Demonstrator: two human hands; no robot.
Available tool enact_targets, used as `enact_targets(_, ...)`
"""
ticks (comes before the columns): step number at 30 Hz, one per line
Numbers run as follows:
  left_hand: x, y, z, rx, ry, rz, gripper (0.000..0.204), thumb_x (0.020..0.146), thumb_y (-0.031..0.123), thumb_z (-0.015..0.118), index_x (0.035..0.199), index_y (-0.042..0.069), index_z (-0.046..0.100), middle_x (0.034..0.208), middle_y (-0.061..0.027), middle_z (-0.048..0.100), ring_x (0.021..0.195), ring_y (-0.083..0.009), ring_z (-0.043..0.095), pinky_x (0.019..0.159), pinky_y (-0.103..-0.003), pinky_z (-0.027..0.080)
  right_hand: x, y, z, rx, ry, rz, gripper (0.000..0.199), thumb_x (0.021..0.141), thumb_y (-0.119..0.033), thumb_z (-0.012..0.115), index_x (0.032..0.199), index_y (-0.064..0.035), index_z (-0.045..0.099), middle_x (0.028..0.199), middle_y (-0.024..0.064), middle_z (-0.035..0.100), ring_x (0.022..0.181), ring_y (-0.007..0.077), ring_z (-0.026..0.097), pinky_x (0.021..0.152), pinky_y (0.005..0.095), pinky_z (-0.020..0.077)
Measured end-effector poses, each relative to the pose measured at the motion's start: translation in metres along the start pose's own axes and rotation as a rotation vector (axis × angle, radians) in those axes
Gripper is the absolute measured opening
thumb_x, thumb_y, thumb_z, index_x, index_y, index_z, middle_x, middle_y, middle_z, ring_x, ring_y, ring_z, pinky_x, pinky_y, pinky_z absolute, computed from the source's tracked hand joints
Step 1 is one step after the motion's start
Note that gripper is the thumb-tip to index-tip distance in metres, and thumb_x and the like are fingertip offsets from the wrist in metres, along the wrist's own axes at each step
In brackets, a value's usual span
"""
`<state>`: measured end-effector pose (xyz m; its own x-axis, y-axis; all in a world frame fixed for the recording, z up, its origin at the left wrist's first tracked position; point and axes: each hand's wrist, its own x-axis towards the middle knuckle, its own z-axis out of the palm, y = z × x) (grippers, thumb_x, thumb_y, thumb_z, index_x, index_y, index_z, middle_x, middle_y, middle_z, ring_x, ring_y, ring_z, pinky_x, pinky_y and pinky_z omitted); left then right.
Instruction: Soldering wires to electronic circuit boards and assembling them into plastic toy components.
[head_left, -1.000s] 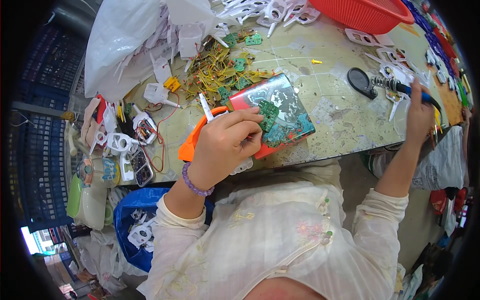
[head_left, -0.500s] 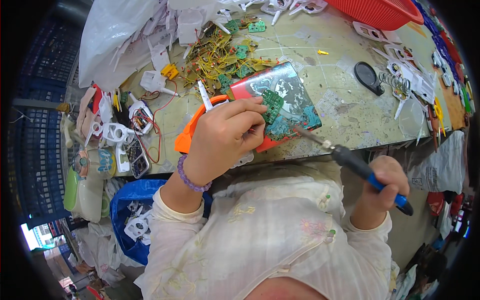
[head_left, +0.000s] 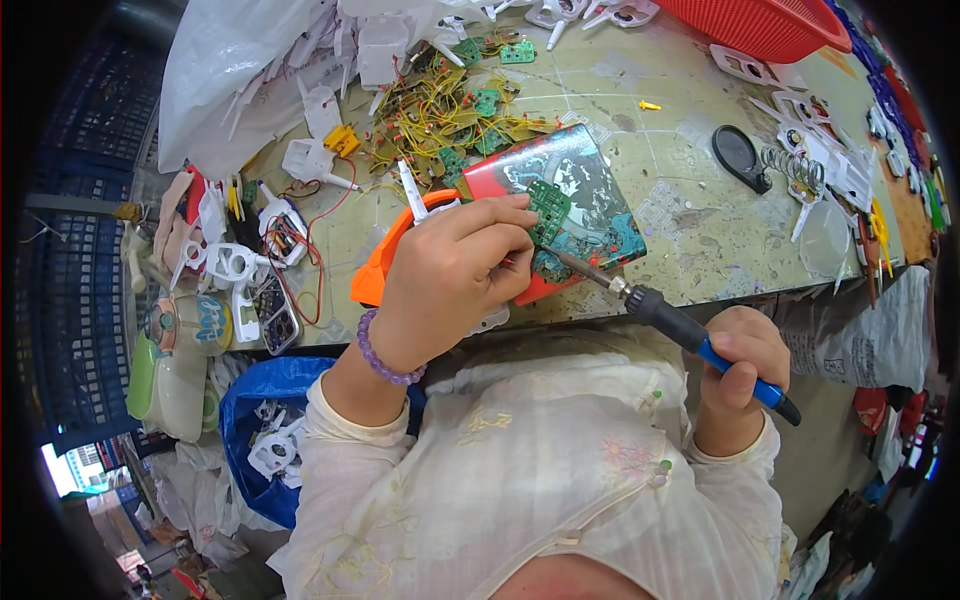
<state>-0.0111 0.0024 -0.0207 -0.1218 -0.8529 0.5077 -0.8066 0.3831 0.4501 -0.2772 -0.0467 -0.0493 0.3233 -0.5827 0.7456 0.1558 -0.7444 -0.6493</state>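
- Head view: your left hand pinches a small green circuit board against the red-edged pad on the workbench.
- Your right hand is closed around a blue-handled soldering iron, its tip touching the board's lower edge.

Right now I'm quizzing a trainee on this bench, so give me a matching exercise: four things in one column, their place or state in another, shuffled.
Things:
1. soldering iron
2. green circuit board
3. red basket
4. black oval part

Places or states:
A. far edge of the table
B. held in the right hand
C. lying alone on the bare tabletop
D. pinned under the left hand's fingers

Pairs: 1-B, 2-D, 3-A, 4-C
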Motion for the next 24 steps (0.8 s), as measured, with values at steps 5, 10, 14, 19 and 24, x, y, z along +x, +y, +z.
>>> enact_targets(5,0.000,0.000,-0.001,0.001,-0.003,0.002,0.011,0.068,-0.005,0.068,0.076,-0.001,0.062,0.091,-0.0100,0.067,0.092,-0.0250,0.067,0.071,-0.032,0.057,0.002,0.001,0.004,-0.048,-0.004,-0.057,0.031,0.095,-0.031,0.049,0.089,-0.0014,0.056,0.055,0.0053,0.050,0.042,0.0155,0.048,0.040,0.0268,0.0366)
enact_targets(10,0.001,-0.001,-0.001,-0.015,-0.001,0.018,0.011,0.068,-0.004,0.069,0.076,-0.001,0.062,0.091,-0.0101,0.068,0.092,-0.0249,0.067,0.072,-0.032,0.057,0.001,0.001,0.005,-0.069,0.007,-0.054,0.032,0.094,-0.032,0.049,0.088,-0.0014,0.057,0.055,0.0053,0.050,0.042,0.0158,0.049,0.040,0.0268,0.0370)
enact_targets(14,0.001,0.000,-0.001,-0.007,-0.003,0.024,0.011,0.068,-0.004,0.069,0.076,-0.001,0.062,0.090,-0.0101,0.068,0.092,-0.0248,0.067,0.073,-0.032,0.057,0.001,0.001,0.005,-0.069,0.013,-0.044,0.031,0.094,-0.031,0.050,0.087,-0.0013,0.057,0.055,0.0054,0.051,0.043,0.0164,0.049,0.040,0.0272,0.0377)
enact_targets(19,-0.001,0.000,-0.001,-0.003,-0.001,0.019,0.011,0.068,-0.004,0.069,0.076,-0.001,0.062,0.091,-0.0103,0.068,0.093,-0.0251,0.067,0.072,-0.032,0.057,-0.001,-0.001,-0.001,-0.087,-0.053,-0.069,0.027,0.092,-0.029,0.054,0.089,-0.0024,0.058,0.060,0.0064,0.055,0.047,0.0191,0.053,0.044,0.0293,0.0411)
enact_targets(24,0.000,0.001,-0.001,-0.005,0.000,0.023,0.012,0.068,-0.005,0.069,0.076,-0.001,0.062,0.091,-0.0105,0.067,0.093,-0.0252,0.067,0.073,-0.032,0.057,0.001,-0.009,-0.001,-0.120,-0.137,-0.156,0.024,0.090,-0.027,0.058,0.094,-0.0029,0.060,0.068,0.0074,0.060,0.055,0.0222,0.058,0.048,0.0323,0.0437)
